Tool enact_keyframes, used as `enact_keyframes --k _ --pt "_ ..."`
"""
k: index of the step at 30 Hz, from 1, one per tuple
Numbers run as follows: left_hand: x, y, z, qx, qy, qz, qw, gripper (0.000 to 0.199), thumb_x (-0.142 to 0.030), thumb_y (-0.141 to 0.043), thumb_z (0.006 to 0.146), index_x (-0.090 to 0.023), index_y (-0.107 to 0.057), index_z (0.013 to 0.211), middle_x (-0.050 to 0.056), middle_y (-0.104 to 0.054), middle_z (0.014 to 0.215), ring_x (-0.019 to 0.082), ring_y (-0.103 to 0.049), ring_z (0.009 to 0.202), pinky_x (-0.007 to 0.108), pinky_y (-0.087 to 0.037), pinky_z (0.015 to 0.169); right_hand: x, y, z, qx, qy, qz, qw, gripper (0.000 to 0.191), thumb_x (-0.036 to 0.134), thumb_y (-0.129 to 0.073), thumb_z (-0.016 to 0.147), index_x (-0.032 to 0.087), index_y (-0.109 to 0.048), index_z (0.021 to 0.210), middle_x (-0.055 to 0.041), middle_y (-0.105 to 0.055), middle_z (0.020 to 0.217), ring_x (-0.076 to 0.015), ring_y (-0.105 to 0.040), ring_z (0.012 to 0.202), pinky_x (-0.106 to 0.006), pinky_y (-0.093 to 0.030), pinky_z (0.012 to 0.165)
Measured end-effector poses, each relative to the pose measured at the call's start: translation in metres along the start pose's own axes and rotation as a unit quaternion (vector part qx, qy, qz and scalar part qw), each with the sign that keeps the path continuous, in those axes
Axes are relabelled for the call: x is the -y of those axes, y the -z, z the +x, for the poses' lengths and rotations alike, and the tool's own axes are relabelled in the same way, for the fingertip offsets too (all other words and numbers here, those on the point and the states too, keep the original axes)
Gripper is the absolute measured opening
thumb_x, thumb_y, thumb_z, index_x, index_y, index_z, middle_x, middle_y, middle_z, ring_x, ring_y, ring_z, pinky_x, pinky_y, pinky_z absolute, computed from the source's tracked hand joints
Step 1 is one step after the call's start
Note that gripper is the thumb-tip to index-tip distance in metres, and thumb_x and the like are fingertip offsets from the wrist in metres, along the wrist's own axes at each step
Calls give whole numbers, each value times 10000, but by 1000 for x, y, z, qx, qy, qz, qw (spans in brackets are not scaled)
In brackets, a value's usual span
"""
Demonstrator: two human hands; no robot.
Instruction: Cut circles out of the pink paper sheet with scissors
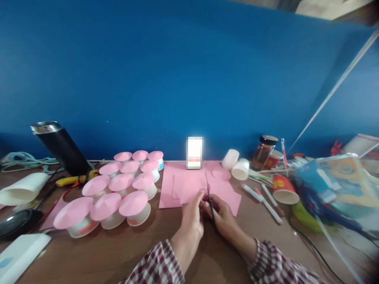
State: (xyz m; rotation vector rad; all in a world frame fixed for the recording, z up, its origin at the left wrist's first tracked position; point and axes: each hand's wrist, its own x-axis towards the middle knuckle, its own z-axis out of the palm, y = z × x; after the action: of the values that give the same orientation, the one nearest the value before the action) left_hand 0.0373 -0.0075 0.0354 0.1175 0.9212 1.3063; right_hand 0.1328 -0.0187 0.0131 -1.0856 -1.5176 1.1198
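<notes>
A pair of dark scissors (211,209) is in my right hand (225,217), its blades pointing up and away over pink paper. Close against it on the left is my left hand (192,219), thumb stretched forward and fingers curled in; what they pinch is hidden. Beyond both hands lie overlapping pink paper sheets (167,185) and, at their back right, a pink paper disc (221,172). At the back of the sheets stands a bright phone-like screen (194,152), its content blurred out. Left of the paper, several paper cups carry shallow pink paper cones (121,182).
A black flask (62,148), a white cup (25,188) and a white box (22,256) occupy the left. To the right are two white cups (240,169), markers (268,205), a red cup (284,190), a dark-lidded jar (263,152) and plastic packaging (337,185). A blue wall (177,79) rises behind.
</notes>
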Motion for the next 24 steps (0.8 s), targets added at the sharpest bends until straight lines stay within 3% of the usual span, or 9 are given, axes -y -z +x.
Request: enact_keyframes --k 24 --pt "-1 0 1 -15 -21 3 1000 151 -193 -750 624 -76 -677 684 58 -651 648 133 -610 574 222 -493 531 -1 1 0 9 -1 -13 1000 259 368 -606 850 157 -619 1000 -24 -649 782 -154 -573 696 -239 -458 627"
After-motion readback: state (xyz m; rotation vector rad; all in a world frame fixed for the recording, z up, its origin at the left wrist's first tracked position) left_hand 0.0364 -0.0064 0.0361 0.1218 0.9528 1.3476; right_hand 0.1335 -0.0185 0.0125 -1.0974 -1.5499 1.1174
